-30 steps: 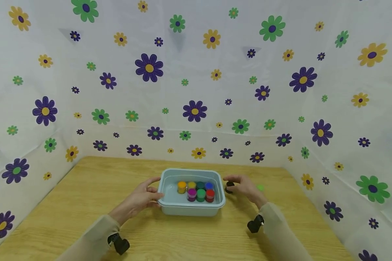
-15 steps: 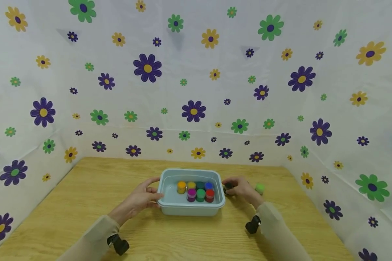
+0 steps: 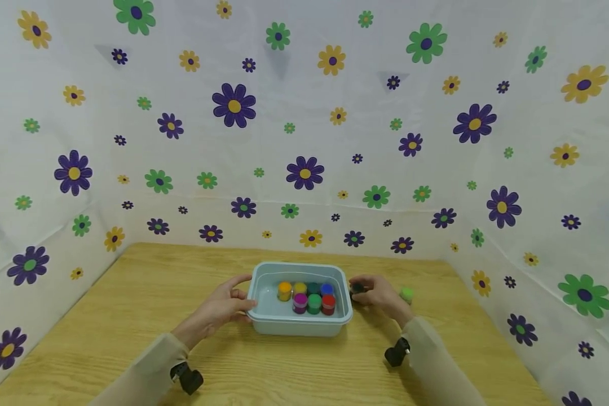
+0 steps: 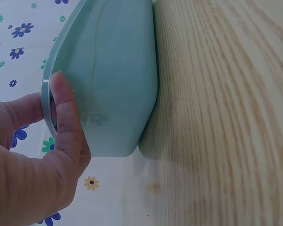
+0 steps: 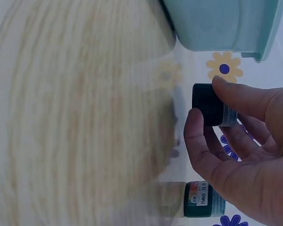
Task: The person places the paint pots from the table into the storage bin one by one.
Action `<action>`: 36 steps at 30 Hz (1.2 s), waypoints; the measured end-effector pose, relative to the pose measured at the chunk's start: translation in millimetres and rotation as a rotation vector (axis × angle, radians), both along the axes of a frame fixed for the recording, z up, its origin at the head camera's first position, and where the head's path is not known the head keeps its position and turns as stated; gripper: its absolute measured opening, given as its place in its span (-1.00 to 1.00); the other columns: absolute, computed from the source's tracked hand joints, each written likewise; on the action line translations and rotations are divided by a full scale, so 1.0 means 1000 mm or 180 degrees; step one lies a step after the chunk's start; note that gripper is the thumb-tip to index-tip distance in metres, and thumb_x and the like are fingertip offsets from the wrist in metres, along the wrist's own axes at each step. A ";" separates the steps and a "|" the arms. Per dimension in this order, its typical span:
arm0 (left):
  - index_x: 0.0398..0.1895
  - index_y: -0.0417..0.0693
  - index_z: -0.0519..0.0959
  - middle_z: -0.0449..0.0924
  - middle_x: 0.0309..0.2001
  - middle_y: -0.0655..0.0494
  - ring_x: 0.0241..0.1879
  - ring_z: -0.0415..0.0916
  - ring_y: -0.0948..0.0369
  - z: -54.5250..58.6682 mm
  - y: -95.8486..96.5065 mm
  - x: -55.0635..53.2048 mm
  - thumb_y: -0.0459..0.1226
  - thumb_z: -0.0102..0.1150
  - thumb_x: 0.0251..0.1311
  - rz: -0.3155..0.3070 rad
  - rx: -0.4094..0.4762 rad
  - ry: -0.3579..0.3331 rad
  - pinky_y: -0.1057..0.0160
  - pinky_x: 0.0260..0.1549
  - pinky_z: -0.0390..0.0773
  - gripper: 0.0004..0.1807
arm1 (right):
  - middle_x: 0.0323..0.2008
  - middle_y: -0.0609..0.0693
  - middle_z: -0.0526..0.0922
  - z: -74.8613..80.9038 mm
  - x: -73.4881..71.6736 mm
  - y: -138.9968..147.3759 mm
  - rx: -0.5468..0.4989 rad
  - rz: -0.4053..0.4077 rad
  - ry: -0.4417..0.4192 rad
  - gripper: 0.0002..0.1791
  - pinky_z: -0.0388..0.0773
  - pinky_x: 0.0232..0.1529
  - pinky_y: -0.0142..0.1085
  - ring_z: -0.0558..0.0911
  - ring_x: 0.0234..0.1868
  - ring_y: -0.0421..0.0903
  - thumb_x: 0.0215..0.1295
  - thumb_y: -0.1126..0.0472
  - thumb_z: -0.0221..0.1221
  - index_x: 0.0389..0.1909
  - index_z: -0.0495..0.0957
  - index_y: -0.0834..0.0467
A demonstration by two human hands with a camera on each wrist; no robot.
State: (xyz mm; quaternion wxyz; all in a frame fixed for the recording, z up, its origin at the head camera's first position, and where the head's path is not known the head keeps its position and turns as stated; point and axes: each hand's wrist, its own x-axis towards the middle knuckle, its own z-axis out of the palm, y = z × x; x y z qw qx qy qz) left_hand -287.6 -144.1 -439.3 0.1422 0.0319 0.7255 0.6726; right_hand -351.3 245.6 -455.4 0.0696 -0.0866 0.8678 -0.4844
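A light blue plastic basin (image 3: 299,327) stands on the table with several small paint jars inside, among them a purple jar (image 3: 300,303) and a red jar (image 3: 328,304). My left hand (image 3: 222,309) grips the basin's left rim, thumb and fingers on either side of its wall (image 4: 118,80). Just right of the basin, my right hand (image 3: 380,296) pinches a dark paint jar (image 5: 207,104) between thumb and fingers. Whether that jar touches the table I cannot tell. Close beside this hand, another labelled jar (image 5: 200,199) stands on the table.
A jar with a light green top (image 3: 406,294) stands behind the right wrist. The wooden table (image 3: 284,372) is bounded at the back and sides by a white flower-patterned sheet (image 3: 304,225).
My right hand has shifted slightly left and closed its fingers around the dark jar, uncovering more of the light green one. The left hand and basin stay in place.
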 end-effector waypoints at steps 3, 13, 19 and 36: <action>0.50 -0.08 0.09 0.41 -0.19 -0.09 -0.33 0.54 0.11 0.002 0.000 0.002 -0.41 0.27 0.21 -0.0041 -0.0024 0.0042 0.09 -0.27 0.70 -0.17 | 0.12 0.31 0.57 0.005 0.001 0.000 -0.0093 -0.0004 -0.0088 -0.52 0.66 -0.07 -0.21 0.56 0.10 0.14 0.15 0.44 0.29 0.14 0.54 0.30; 0.48 -0.05 0.14 0.42 -0.16 -0.12 -0.31 0.54 0.09 0.002 0.001 -0.001 -0.43 0.27 0.19 0.0085 -0.0054 0.0023 0.10 -0.28 0.71 -0.19 | 0.13 0.30 0.57 0.025 0.001 -0.001 -0.0253 -0.0064 0.0117 -0.48 0.65 -0.10 -0.29 0.60 0.05 0.05 0.22 0.33 0.31 0.21 0.48 0.31; 0.49 -0.06 0.11 0.41 -0.16 -0.12 -0.30 0.55 0.10 0.002 0.000 -0.001 -0.42 0.27 0.20 0.0021 -0.0074 0.0036 0.06 -0.24 0.71 -0.18 | 0.15 0.25 0.57 0.034 0.002 0.000 -0.0311 -0.0244 0.0098 -0.45 0.53 -0.26 -0.35 0.64 -0.02 0.02 0.27 0.21 0.30 0.27 0.46 0.20; 0.49 -0.08 0.12 0.42 -0.17 -0.11 -0.32 0.55 0.11 0.003 0.000 0.000 -0.42 0.27 0.20 0.0022 -0.0116 0.0073 0.05 -0.27 0.71 -0.18 | 0.15 0.24 0.56 0.053 0.011 -0.009 -0.0709 -0.0112 0.0093 -0.46 0.67 -0.01 -0.19 0.64 -0.01 -0.03 0.21 0.30 0.33 0.23 0.48 0.22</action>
